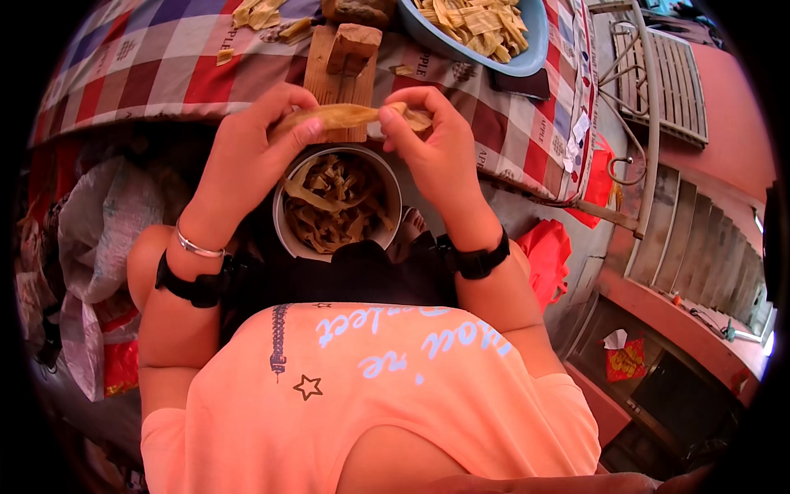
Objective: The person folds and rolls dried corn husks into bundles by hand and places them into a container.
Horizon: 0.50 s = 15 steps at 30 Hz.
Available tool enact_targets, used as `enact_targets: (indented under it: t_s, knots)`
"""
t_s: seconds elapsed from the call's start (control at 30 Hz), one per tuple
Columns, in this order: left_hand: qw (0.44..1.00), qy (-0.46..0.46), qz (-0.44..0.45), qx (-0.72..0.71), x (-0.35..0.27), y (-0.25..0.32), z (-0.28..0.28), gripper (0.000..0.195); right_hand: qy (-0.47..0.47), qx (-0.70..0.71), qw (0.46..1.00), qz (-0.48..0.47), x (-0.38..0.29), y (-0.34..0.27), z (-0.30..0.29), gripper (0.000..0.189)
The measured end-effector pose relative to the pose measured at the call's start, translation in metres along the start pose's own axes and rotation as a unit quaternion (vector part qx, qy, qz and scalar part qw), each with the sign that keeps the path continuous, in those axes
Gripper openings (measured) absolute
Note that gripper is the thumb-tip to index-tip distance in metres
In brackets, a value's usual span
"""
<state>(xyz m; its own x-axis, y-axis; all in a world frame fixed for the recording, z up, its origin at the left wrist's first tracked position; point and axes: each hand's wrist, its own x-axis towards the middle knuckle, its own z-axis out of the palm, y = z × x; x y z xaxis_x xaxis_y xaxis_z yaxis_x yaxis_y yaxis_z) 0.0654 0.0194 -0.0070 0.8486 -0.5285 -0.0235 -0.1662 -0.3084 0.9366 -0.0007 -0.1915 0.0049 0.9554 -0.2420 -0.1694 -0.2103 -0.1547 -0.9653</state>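
Observation:
A pale yellow, fibrous dried strip (345, 115), which looks like dried bamboo shoot, stretches between my two hands. My left hand (262, 139) pinches its left end between thumb and fingers. At the other end, the thumb and forefinger of my right hand (435, 145) grip it, and a short piece sticks out past them. The strip is above the near end of a wooden board (320, 71) that juts over the table edge. Below, between my knees, stands a white bucket (279, 225) with brownish strips (336, 197) inside.
A reddish block (357, 46) sits on the board. On the checked tablecloth (185, 83), a light blue basin (538, 52) holds cut yellow pieces (478, 25); more pieces (258, 13) lie loose at the back. Plastic sacks (102, 222) are at left, a red bag (546, 256) at right.

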Motion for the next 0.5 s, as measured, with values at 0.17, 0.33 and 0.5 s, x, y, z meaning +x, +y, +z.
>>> enact_targets:
  t_s: [0.17,0.33,0.5]
  knots:
    - [0.992,0.100,0.063,0.053,0.035,-0.040,0.015,0.012,0.050,-0.125,0.987,-0.090,0.028,0.023,0.011,0.024]
    - [0.970,0.147,0.084,0.173,0.033,-0.050,0.022,0.011,0.049,-0.277,0.959,-0.043,0.034,0.043,0.014,0.030]
    - [0.992,0.062,0.015,-0.110,0.004,-0.006,0.015,0.012,-0.159,-0.259,0.943,-0.136,0.006,0.004,-0.017,0.040]
